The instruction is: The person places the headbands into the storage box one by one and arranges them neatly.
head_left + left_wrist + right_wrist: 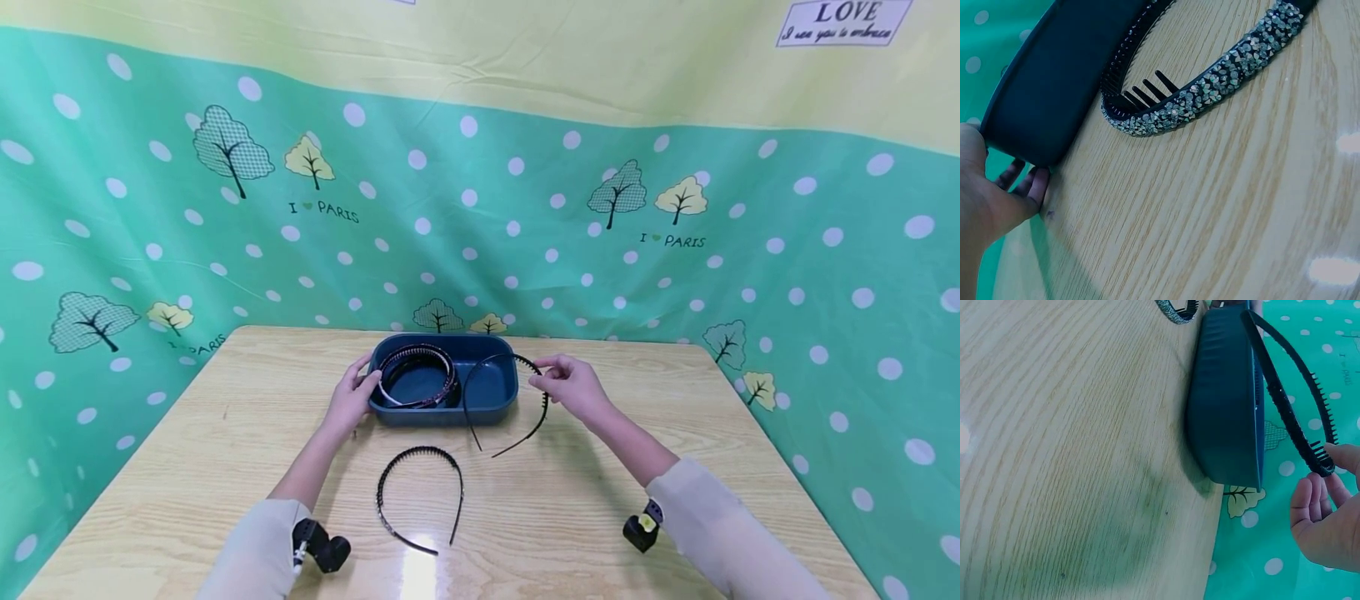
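A dark blue bin (491, 408) stands near the back of the table with several headbands (450, 367) stacked in its left part. My left hand (352, 400) grips the bin's left end, thumb at the rim and fingers along the outside. Between thumb and fingers, my right hand (573, 385) pinches a thin black toothed headband (542, 408), held up over the bin's right end with its tips hanging past the front wall. In front of the bin, another headband (427, 450) lies on the table; the left wrist view shows clear stones (1235, 72) along it.
The wooden table (585, 533) reaches back to a green dotted cloth (487, 225) that hangs behind and at both sides. Small black cameras are strapped at the left wrist (321, 546) and the right wrist (641, 527).
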The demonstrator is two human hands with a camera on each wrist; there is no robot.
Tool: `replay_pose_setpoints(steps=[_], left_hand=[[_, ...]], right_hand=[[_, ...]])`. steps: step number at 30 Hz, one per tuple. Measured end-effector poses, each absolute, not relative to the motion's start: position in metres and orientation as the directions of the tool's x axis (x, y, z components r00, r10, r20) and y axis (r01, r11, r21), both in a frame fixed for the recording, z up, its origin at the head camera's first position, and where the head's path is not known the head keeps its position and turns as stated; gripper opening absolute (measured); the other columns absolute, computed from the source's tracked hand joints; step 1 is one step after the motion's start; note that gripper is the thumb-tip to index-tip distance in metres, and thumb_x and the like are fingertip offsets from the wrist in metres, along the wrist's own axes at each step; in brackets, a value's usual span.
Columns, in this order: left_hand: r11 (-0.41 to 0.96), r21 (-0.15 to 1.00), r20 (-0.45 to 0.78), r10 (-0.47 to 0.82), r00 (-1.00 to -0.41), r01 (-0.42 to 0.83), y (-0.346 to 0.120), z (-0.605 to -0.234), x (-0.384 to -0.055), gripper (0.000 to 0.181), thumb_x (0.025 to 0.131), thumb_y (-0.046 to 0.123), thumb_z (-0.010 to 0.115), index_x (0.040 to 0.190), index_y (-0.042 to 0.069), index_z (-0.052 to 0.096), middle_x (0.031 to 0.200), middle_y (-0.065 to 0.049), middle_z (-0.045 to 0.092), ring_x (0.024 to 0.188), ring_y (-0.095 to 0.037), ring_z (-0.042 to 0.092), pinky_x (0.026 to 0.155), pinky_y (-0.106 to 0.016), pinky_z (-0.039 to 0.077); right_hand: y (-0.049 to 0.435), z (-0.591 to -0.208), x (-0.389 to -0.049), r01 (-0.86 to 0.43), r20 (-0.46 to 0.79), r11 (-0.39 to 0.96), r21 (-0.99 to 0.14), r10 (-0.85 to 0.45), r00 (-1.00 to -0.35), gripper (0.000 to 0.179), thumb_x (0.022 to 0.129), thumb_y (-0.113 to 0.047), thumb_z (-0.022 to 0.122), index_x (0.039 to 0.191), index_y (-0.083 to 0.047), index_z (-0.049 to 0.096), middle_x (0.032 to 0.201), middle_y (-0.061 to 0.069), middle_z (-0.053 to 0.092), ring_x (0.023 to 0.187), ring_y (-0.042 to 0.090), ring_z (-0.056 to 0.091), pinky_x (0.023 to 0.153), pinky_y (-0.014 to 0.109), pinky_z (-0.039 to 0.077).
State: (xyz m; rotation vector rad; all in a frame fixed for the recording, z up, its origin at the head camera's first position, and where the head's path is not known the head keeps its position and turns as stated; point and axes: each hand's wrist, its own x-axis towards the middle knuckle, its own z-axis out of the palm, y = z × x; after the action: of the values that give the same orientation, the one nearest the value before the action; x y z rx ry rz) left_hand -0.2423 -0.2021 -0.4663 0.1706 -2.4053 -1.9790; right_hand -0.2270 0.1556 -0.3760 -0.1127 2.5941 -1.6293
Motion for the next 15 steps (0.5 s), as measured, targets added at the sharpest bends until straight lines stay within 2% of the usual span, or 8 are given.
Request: replay_pose_setpoints(steps=[4,15], left_hand=[[0.192,0.979,-0.055,-0.098,-0.994,-0.073,-0.2027,-0.4653,-0.2418,0.054,0.1,0.032,0.043,0.149,0.019,0.025,0.137,-0.026,0.045,0.101,-0.024,0.057,0.069,-0.024,0.052],[0.164,0.984,-0.057,-0.098,-0.994,-0.072,-0.2014,-0.4631,-0.2407,0.052,0.1,0.028,0.043,0.149,0.02,0.026,0.135,-0.026,0.045,0.089,-0.013,0.058,0.066,-0.023,0.052]], right_hand=[[0.1546,-0.3746,-0.2265,-0.017,-0.028,0.429,-0.903,-0.098,-0.995,0.032,0.086,-0.015,0.067,0.116,-0.005,0.062,0.078,0.0,0.053,0.064,0.014,0.051,0.059,0.023,0.047],[0.149,-0.372,-0.2295,-0.012,-0.022,0.405,-0.914,-0.078,-0.997,0.033,0.085,-0.015,0.067,0.116,-0.006,0.063,0.079,0.0,0.055,0.063,0.015,0.051,0.057,0.023,0.044]])
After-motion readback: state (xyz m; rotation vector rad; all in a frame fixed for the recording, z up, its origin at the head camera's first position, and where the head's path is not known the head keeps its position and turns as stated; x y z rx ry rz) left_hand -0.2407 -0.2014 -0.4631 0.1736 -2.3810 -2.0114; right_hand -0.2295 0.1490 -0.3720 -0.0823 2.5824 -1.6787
